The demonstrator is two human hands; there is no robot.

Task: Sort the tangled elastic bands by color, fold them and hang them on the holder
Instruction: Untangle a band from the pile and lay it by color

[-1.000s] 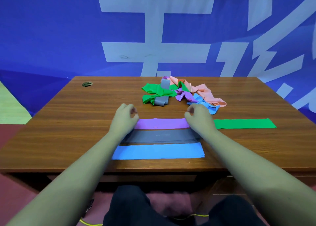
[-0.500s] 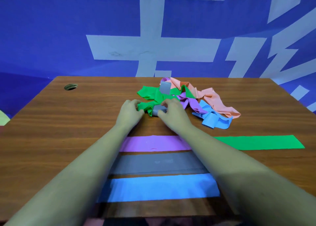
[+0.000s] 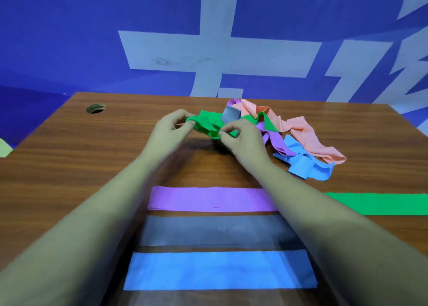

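Here, above a wooden table (image 3: 69,157), the left hand (image 3: 170,132) pinches one end of a crumpled green band (image 3: 207,123), the right hand (image 3: 242,143) pinches the other, at the left edge of the tangled pile (image 3: 305,141). Nearer, a purple band (image 3: 208,198), a grey band (image 3: 217,232) and a blue band (image 3: 220,271) lie flat.
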